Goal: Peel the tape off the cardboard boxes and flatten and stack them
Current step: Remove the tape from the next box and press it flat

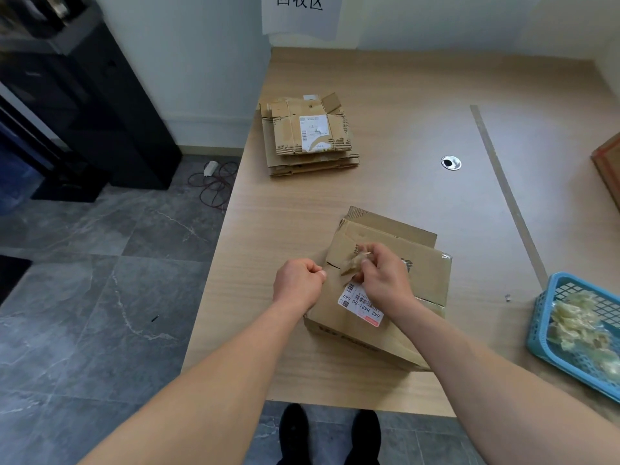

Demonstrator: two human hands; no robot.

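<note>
Brown cardboard box (pixel 385 290) with white-and-red label (pixel 360 305), blue lattice basket (pixel 550 317), pale wood-grain table (pixel 385 95).

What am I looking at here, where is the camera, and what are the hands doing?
No machine here: a person works bare-handed, and the one picture comes from a camera worn on the head, looking down. On the wooden table lies a cardboard box. The right hand pinches a crumpled wad of tape over it. The left hand is curled at the box's left edge; whether it grips anything I cannot tell. Farther back sits a stack of flattened boxes. At right, a blue basket holds tape scraps.
</note>
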